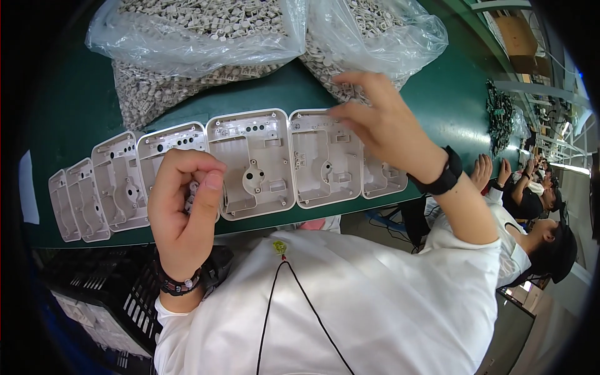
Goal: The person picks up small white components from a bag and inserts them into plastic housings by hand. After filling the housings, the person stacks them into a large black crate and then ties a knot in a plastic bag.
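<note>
Left hand (181, 215) curls around small grey parts (192, 189): likely light, stiff, slick, best pinched by their edges! Right hand (381, 122) opens, thumb and finger apart, above pale housings (270, 157) lined along the counter (447, 119).

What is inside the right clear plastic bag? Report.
Small beige plastic parts show in the clear plastic bag; the right hand hides some, and upper layers cover deeper contents.

Seven pale grey, rounded-rectangular plastic housings (232, 156) are counted beneath and beside the fingers (187, 161) of two bare hands (175, 228). Just beyond the fingers, two clear plastic bags (150, 47) of small grey plastic parts (206, 15) are found; well left of all fingers, one white sheet (28, 190).
</note>
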### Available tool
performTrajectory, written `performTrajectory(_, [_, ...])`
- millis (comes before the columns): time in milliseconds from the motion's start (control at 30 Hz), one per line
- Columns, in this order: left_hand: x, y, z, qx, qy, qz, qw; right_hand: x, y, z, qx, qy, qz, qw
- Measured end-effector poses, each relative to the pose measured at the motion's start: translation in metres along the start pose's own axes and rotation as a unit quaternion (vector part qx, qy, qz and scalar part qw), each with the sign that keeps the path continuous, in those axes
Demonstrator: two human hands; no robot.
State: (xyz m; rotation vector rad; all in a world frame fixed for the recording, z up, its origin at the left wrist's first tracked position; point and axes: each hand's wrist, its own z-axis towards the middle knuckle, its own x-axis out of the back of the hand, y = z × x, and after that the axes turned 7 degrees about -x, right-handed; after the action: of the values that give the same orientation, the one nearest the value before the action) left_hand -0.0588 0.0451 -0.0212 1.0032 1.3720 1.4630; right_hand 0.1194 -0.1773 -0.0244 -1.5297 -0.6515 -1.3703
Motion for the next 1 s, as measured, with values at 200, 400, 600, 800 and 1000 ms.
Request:
performTrajectory(200, [0.006,0.001,-0.007,0.018,0.004,-0.018,1.000,-0.013,-0.056,-0.002,-0.086,-0.013,-0.010,0.996])
performTrajectory(400, [0.008,-0.003,-0.008,0.000,0.004,-0.011,1.000,-0.032,-0.062,0.001,-0.111,0.001,-0.092,0.990])
performTrajectory(600, [0.005,-0.001,-0.005,-0.021,-0.031,-0.004,0.999,-0.035,-0.055,0.006,-0.096,-0.011,-0.107,0.990])
performTrajectory(800, [0.004,0.004,0.001,-0.049,-0.147,0.111,0.982,0.022,-0.058,0.006,-0.093,0.028,-0.021,0.995])
performTrajectory(1000, [-0.003,0.000,0.001,-0.154,-0.265,0.090,0.948,0.037,-0.114,-0.001,-0.048,-0.015,0.127,0.991])
